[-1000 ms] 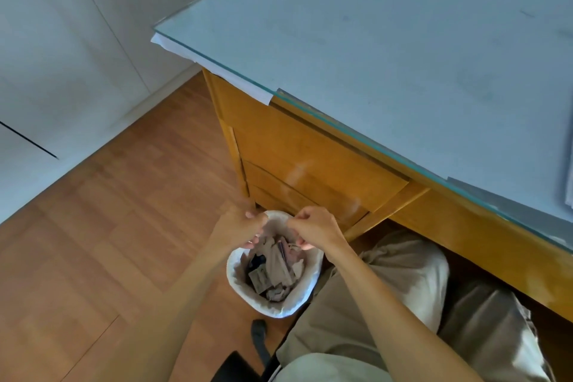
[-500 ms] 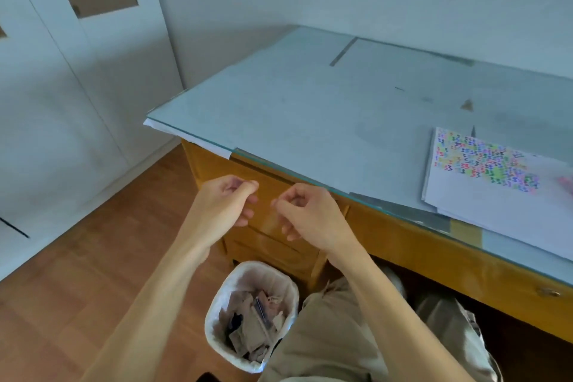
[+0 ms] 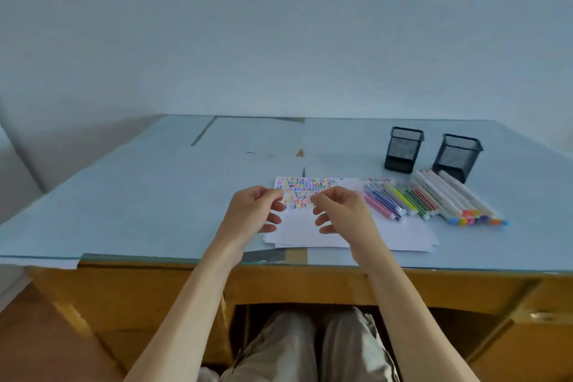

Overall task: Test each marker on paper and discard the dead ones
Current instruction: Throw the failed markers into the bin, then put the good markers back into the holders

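Two bare hands hover over a glass-covered tabletop (image 3: 130, 195) above a wooden desk, with the person's trousered knees showing beneath it. Sheets of white paper (image 3: 313, 228) lie near the front edge, the upper part crowded with small multicoloured test marks. Two black mesh pen holders (image 3: 403, 149) stand apart toward the back right. A row of markers (image 3: 434, 203) lies side by side just right of the paper, in front of the holders. The left hand (image 3: 252, 211) and right hand (image 3: 342, 212) hang above the paper, fingers loosely curled, holding nothing.
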